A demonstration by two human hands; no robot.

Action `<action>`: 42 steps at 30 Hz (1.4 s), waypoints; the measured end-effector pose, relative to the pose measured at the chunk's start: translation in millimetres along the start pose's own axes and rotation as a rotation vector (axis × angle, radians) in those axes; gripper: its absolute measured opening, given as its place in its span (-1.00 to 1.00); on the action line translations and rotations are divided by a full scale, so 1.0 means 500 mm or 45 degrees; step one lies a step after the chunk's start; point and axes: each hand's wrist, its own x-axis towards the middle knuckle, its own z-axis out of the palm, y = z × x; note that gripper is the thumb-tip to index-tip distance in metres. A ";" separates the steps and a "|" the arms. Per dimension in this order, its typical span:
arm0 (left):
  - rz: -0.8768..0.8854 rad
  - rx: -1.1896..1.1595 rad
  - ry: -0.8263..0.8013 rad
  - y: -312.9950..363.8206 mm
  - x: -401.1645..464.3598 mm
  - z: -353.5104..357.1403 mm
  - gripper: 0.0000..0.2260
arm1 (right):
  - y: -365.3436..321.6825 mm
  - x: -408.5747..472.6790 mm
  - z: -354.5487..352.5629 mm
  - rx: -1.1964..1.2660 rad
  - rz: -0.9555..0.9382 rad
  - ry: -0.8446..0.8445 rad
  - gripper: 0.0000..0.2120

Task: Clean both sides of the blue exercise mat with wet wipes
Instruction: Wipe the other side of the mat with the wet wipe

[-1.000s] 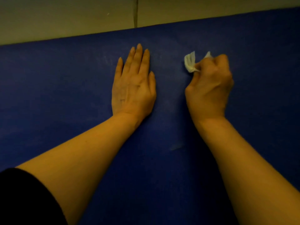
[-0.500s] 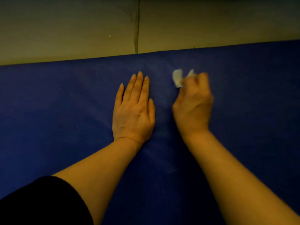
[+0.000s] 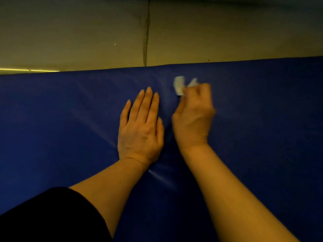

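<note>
Wide blue mat (image 3: 262, 137) across the middle of the frame, and the two hands sit close together at centre. Left hand (image 3: 139, 130) lies flat, fingers straight, blocking the strip just left of centre; right hand (image 3: 193, 116) is bunched round a white wipe (image 3: 179, 85) just beside it, only a narrow gap between them. Open mat runs out to the left edge and out to the right edge. Both forearms cross the lower mat. Past the mat's far edge, bare floor (image 3: 70, 32) fills the top of the frame, one dark seam (image 3: 146, 32) running up it.
</note>
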 end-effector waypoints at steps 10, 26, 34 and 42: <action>-0.003 0.009 -0.012 0.000 0.002 -0.001 -0.51 | 0.036 0.095 0.004 -0.038 0.124 0.023 -0.93; 0.045 0.025 -0.013 -0.003 0.000 0.000 -0.51 | 0.082 0.129 -0.013 -0.126 0.010 -0.082 -0.86; 0.050 0.039 -0.019 -0.005 0.002 0.001 -0.50 | 0.161 0.189 -0.055 -0.282 -0.307 -0.328 -0.79; 0.059 0.048 0.003 -0.005 0.002 0.001 -0.50 | 0.101 0.023 -0.042 -0.007 -0.743 -0.440 -0.70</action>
